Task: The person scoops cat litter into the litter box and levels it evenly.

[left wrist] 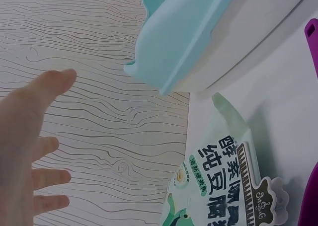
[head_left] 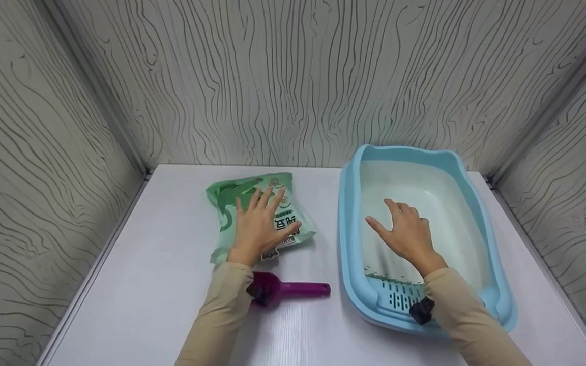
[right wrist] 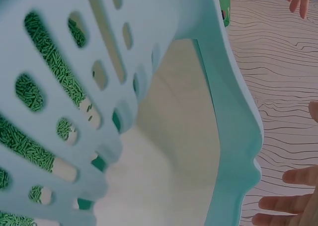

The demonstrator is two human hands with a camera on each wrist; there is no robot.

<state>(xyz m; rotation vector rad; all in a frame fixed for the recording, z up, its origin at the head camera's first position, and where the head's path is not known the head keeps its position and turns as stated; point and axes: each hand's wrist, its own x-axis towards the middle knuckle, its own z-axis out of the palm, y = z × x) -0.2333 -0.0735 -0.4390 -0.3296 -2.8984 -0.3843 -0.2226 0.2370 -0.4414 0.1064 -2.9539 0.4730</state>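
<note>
My left hand (head_left: 258, 223) hovers with spread fingers above a green and white bag of cat litter (head_left: 227, 223), holding nothing. A sealing clip (left wrist: 262, 201) with a piano-key pattern sits along the bag's edge in the left wrist view. My right hand (head_left: 407, 231), thumb held apart from the fingers, is over the inside of a light blue litter box (head_left: 350, 244) and grips nothing. Green pellets (right wrist: 54, 62) show through the slots of the box's front grate (right wrist: 107, 136). Between bag and box, nearer me, lies a purple litter scoop (head_left: 303, 290), its bowl partly covered by the left wrist.
The white table (head_left: 135, 284) carries all these things. Wood-patterned panels (head_left: 252, 81) rise behind it and at both sides. The litter box's raised rim stands close to the table's right side. A dark wrist camera (head_left: 421, 310) is on the right wrist.
</note>
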